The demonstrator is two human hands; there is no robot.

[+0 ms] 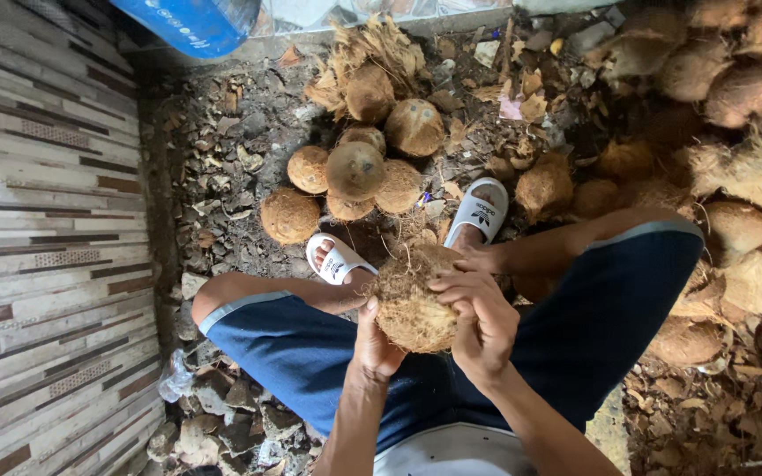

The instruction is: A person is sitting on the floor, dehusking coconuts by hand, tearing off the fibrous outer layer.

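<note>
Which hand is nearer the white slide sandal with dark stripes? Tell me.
Right. The right hand grips the top of the fibrous coconut, just below the striped sandal. The left hand cups the coconut's lower left side, farther away.

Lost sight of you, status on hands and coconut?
Left hand and right hand both gripping the brown fibrous coconut. Held over the lap. Husked coconut pile ahead, nothing obstructing.

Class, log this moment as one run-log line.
left hand: under fibrous coconut | right hand: gripping its top | cleaned coconuts: piled ahead | pose: seated
</note>
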